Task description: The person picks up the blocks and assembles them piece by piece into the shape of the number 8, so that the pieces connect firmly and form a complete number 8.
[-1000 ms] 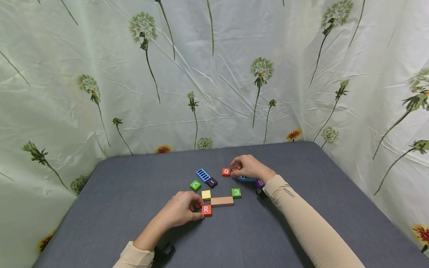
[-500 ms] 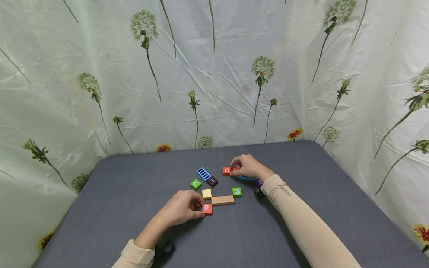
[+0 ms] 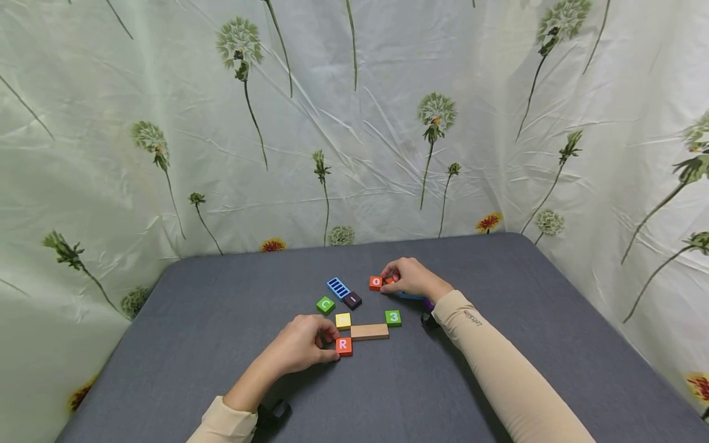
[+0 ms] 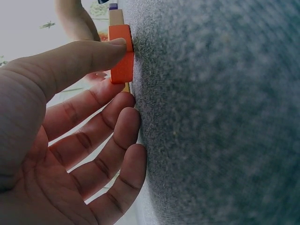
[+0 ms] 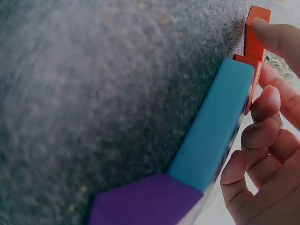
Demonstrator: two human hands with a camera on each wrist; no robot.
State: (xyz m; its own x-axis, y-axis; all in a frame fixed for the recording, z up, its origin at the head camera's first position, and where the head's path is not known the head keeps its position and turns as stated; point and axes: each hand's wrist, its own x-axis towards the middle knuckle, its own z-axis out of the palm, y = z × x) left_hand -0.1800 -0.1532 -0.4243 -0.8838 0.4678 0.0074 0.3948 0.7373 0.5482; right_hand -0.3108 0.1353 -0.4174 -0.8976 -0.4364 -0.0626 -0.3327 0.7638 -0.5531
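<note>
My left hand [image 3: 304,344] pinches the red block lettered R [image 3: 344,347] between thumb and index finger, its other fingers loosely bent above the cloth. In the left wrist view the thumb lies on that block's [image 4: 122,68] near side. Farther back, my right hand [image 3: 412,277] pinches the red-orange block marked O [image 3: 375,283]. The right wrist view shows its thumb on the O block [image 5: 254,43]. A second orange block [image 5: 248,61] sits against it, followed by a blue block [image 5: 211,124] and a purple block [image 5: 145,201]. The right hand partly hides these in the head view.
A yellow block [image 3: 343,321], a plain wooden block [image 3: 369,332] and a green block marked 3 [image 3: 392,318] lie beside the R block. Behind are a green C block [image 3: 325,305], a dark block [image 3: 352,300] and a blue striped block [image 3: 338,288]. A grey cloth [image 3: 221,320] covers the table.
</note>
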